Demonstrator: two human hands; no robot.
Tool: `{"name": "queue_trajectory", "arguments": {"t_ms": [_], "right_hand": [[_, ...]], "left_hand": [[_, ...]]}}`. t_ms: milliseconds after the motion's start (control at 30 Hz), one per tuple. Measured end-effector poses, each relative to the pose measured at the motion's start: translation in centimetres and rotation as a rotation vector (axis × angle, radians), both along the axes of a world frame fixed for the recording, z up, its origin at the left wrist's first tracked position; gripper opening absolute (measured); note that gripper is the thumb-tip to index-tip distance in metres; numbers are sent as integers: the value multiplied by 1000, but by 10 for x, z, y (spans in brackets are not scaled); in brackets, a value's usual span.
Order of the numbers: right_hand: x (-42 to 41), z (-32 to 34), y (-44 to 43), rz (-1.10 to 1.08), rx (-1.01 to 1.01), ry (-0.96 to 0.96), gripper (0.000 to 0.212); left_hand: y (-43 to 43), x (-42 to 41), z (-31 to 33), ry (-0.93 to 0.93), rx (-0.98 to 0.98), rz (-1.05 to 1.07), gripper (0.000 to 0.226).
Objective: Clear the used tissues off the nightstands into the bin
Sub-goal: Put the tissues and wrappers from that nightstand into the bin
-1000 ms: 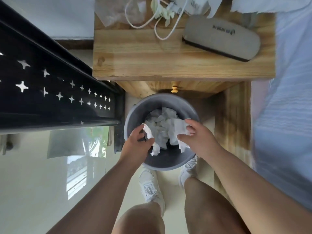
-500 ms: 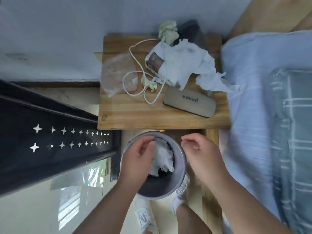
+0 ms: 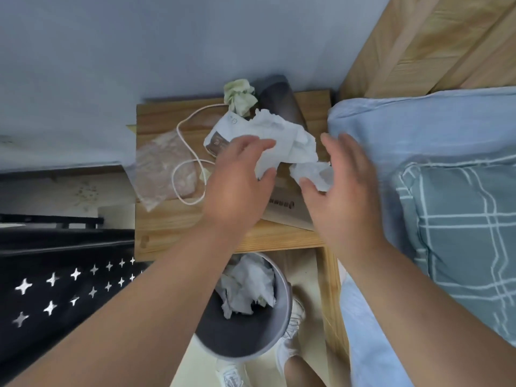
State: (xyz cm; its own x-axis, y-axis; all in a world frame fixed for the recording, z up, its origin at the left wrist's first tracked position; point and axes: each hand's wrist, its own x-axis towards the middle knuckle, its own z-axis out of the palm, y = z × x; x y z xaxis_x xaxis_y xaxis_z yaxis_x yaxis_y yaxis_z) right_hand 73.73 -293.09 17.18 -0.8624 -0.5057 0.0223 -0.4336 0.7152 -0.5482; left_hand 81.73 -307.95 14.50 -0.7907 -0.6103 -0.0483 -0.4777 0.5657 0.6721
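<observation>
Left hand [image 3: 237, 177] and right hand [image 3: 344, 188] are hovering, fingers spread wide, gripping nothing. A crumpled tissue [image 3: 284, 135] is lying at the left fingertips, perhaps touching; a smaller wad [image 3: 317, 171] is sitting by the right thumb.

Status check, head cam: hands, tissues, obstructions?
Left hand open on big white tissue, right hand open at small tissue. Green tissue untouched at back. Bin below, part-filled. Cable and case alongside, not blocking.

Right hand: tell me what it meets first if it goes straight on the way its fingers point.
The right hand would most likely meet the small crumpled tissue at its thumb, on the nightstand; depth is unclear.
</observation>
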Motion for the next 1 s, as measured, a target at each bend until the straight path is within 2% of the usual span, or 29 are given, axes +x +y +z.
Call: {"name": "queue_trajectory", "arguments": {"t_ms": [67,167,233,333,433,633,800,900,1000], "right_hand": [[-6,-8,-5,38,90,-76,65],[-11,-17,-10,7,182,-93,61],[-15,-23,-12,-19,196,-119,55],[-22,-28,-9,-47,163,-136,31],[-21,-23,-7,-78,86,-100,17],[-12,1,3,-95,-54,-120,11],[0,26,22,-137,-123,-59,10],[12,37,35,-186,-199,-95,13],[34,44,43,-210,-309,-181,18]], "left_hand": [[-3,-13,-3,-88,-125,-57,58],[-3,-30,-8,-316,-126,-102,76],[-1,-36,-10,-375,-144,-118,78],[-5,-40,-13,-290,-171,-82,65],[-12,-42,-11,-205,-48,9,49],[-3,-28,13,-12,156,169,36],[8,4,24,38,366,239,38],[15,30,33,117,493,286,34],[26,64,44,191,520,397,39]]}}
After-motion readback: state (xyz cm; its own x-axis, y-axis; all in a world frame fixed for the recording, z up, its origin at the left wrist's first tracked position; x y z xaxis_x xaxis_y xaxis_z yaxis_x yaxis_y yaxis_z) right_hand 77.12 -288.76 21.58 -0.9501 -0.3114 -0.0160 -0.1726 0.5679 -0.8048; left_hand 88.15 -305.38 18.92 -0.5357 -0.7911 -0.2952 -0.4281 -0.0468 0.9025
